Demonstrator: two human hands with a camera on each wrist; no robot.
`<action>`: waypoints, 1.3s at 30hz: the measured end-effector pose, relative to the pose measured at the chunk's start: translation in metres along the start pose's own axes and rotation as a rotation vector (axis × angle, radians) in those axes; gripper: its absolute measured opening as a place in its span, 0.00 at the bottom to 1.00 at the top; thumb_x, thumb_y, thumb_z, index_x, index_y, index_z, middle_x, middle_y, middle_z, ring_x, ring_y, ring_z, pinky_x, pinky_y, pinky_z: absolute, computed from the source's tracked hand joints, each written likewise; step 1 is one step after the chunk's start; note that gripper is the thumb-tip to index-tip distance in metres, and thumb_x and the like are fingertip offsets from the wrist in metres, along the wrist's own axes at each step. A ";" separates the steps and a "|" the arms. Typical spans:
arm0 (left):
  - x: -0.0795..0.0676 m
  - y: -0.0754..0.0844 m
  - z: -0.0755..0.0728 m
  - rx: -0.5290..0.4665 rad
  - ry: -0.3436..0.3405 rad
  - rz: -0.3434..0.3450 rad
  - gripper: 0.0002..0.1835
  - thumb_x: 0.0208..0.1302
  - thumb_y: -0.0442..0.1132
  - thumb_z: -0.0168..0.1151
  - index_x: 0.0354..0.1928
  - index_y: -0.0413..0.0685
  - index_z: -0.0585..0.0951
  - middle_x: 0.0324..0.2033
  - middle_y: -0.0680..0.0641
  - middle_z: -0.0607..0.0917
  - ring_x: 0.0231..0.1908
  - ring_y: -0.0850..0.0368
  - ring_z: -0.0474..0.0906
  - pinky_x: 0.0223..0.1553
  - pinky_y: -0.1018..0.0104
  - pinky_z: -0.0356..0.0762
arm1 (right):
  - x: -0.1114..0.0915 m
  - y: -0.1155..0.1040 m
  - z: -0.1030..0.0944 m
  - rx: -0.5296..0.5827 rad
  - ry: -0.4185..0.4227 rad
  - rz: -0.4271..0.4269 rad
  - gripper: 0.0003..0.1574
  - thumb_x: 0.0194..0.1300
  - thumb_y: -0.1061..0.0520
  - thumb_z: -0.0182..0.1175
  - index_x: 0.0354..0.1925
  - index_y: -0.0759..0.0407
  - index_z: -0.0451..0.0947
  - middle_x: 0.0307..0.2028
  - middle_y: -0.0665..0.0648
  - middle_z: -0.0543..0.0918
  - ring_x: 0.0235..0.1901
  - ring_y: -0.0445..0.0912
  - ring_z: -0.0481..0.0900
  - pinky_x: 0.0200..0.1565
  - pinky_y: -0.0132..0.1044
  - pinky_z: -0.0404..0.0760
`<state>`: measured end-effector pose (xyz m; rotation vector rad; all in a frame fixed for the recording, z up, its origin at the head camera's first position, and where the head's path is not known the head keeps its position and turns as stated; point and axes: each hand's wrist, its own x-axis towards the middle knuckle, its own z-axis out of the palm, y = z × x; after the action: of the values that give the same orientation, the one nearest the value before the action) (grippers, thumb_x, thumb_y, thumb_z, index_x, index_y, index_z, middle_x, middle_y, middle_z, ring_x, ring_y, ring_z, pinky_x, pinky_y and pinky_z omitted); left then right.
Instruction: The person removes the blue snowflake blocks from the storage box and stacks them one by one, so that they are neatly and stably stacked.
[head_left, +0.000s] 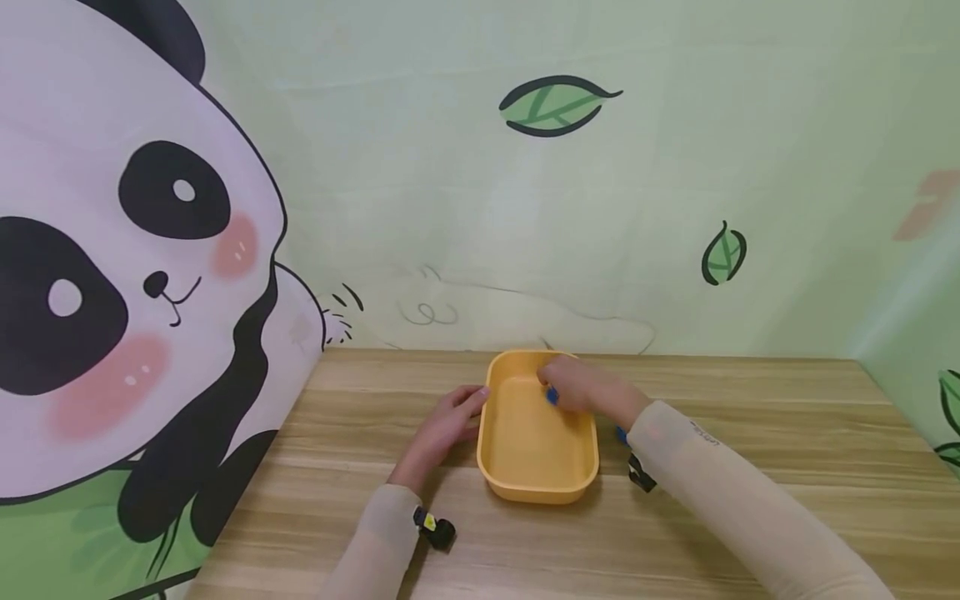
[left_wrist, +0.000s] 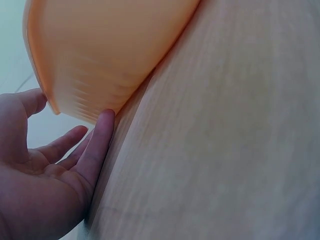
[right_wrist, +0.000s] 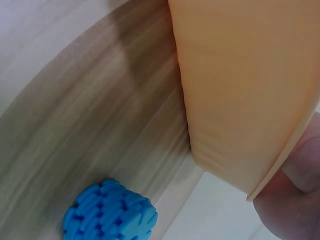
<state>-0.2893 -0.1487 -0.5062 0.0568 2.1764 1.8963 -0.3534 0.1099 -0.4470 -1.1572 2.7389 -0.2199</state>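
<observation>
A yellow-orange rectangular tray [head_left: 534, 446] with rounded corners sits on the wooden table. My left hand [head_left: 448, 421] is at its left side, the thumb at the rim and the other fingers extended along the outer wall in the left wrist view. Over the tray's right wall reaches my right hand [head_left: 579, 385], its fingers curled down inside and holding a small blue piece [head_left: 552, 395], mostly hidden by the hand. Outside the tray, a blue cylinder with a woven-looking surface [right_wrist: 111, 211] stands on the table; the right sleeve partly covers it in the head view.
The wooden table [head_left: 757, 433] runs back to a pale green backdrop [head_left: 420, 183] printed with leaves and a large panda. A small black camera [head_left: 437, 531] is strapped to the left wrist, another [head_left: 641, 473] to the right.
</observation>
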 end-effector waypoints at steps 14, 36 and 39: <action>-0.002 0.001 0.002 -0.017 -0.005 0.012 0.35 0.81 0.59 0.55 0.74 0.38 0.71 0.70 0.34 0.76 0.68 0.40 0.76 0.61 0.49 0.84 | -0.004 -0.005 0.000 -0.070 -0.007 0.018 0.15 0.62 0.61 0.70 0.45 0.60 0.77 0.40 0.55 0.75 0.40 0.49 0.73 0.45 0.45 0.79; -0.001 0.003 0.002 -0.004 0.009 -0.012 0.35 0.80 0.60 0.56 0.74 0.40 0.72 0.70 0.36 0.76 0.67 0.42 0.77 0.60 0.50 0.84 | -0.079 -0.006 -0.043 0.167 0.175 0.034 0.19 0.63 0.60 0.70 0.51 0.64 0.78 0.43 0.56 0.80 0.41 0.48 0.76 0.45 0.43 0.84; -0.002 0.002 0.003 -0.006 0.017 -0.018 0.36 0.79 0.62 0.57 0.74 0.41 0.72 0.69 0.36 0.77 0.67 0.42 0.77 0.60 0.50 0.84 | -0.099 0.006 -0.043 0.161 0.199 0.049 0.18 0.64 0.59 0.70 0.49 0.64 0.79 0.42 0.56 0.81 0.42 0.50 0.78 0.46 0.46 0.85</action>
<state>-0.2873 -0.1459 -0.5039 0.0206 2.1743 1.9006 -0.2980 0.1882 -0.3974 -1.0773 2.8501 -0.5666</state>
